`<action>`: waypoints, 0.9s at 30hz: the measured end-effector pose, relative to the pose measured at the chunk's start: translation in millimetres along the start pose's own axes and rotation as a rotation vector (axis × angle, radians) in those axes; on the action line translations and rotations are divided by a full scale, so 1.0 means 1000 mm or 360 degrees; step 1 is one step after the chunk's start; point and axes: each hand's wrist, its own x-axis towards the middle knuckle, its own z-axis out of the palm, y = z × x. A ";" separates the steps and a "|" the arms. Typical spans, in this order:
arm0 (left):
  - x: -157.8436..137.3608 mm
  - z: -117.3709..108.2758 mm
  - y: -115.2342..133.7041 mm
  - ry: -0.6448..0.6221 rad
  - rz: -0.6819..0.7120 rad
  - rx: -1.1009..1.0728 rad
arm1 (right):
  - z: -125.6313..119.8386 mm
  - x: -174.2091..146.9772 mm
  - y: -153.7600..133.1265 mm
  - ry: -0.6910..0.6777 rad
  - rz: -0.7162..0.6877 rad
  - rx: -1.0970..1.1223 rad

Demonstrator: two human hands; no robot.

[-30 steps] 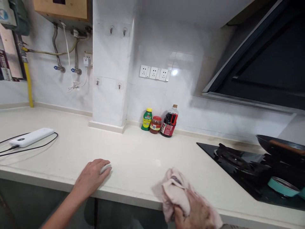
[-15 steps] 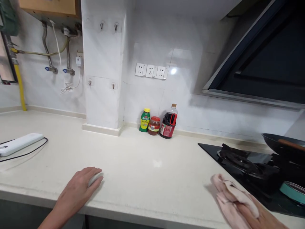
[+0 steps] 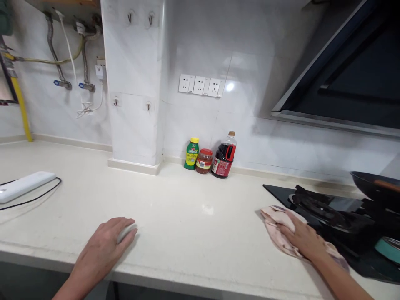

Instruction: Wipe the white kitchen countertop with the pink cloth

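Head: cloth point(image 3: 275, 233) partly under right hand point(image 3: 308, 239)

We are counting two hands point(image 3: 101, 245), one cloth point(image 3: 276, 227), two bottles point(image 3: 191, 156), one jar point(image 3: 204, 163), four hooks point(image 3: 151, 19), one wok point(image 3: 367, 184).

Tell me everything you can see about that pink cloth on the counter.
The cloth is pale pink with darker, purplish-grey patches, and looks like soft fabric. It lies crumpled and folded on the pale countertop, beside the black hob, its far side at or slightly over the hob's edge. The right hand grips and presses on it, fingers in its folds, and part of it shows beyond the forearm. Whether it is wet can't be told.
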 end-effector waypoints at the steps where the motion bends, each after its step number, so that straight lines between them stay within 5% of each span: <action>1: 0.000 0.000 0.001 0.0001 0.0005 0.0002 | 0.000 0.000 -0.014 -0.0096 -0.0026 0.0033; 5: -0.001 -0.001 0.004 0.0007 -0.0001 0.0001 | -0.003 -0.020 -0.098 -0.0371 -0.0209 0.0155; 11: -0.001 -0.006 0.007 -0.0027 -0.0005 -0.0016 | -0.029 -0.103 -0.254 -0.0708 -0.0780 0.0413; 15: 0.000 -0.011 0.010 -0.0090 0.0026 -0.0008 | -0.053 -0.156 -0.314 -0.0949 -0.1198 0.0578; 18: 0.000 -0.012 0.009 -0.0085 0.0055 -0.0023 | -0.067 -0.174 -0.322 -0.1026 -0.1359 0.0648; 21: -0.001 -0.011 0.004 -0.0063 0.0105 -0.0042 | -0.076 -0.173 -0.300 -0.1041 -0.1370 0.0665; 27: -0.003 0.000 -0.011 0.0077 0.0321 0.0025 | -0.044 -0.128 -0.179 -0.0853 -0.0907 0.0441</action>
